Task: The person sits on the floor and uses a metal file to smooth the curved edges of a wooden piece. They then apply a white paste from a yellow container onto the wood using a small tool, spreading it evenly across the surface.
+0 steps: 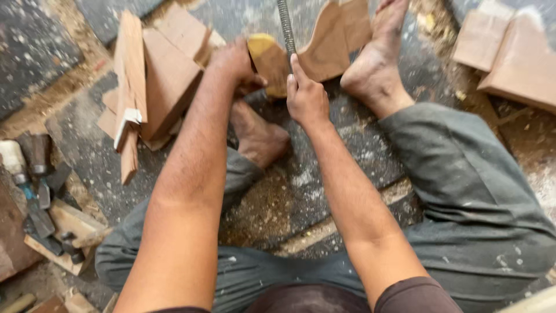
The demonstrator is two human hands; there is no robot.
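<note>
Fingers (296, 75) of the right hand (307, 98) are wrapped shut around the lower end of a ridged metal rasp (285, 29), index finger laid along its shaft; the rasp runs straight up and out of the top edge of view. The left hand (234, 61) is clamped on the left portion of a curved wooden workpiece (330, 43), thumb pressed onto its near face beside a yellowish patch. The workpiece stands on edge on the dark speckled floor (324, 168), its wavy cut edge facing the person; the rasp crosses it at a notch in mid-span. The right foot (376, 64) braces against the workpiece's right end, touching it; the left foot (258, 136) lies tucked just below the left hand. Left of the left hand, a stack of sawn wood blocks (168, 75) and a long slat (130, 87) lie close, leaving little side room there. Hand tools (35, 174) lie at the left edge, well apart from the work. More wood blocks (509, 58) sit at the upper right, clear of the right foot. Sawdust (260, 208) covers the floor between the legs; the strip between the forearms is open.
</note>
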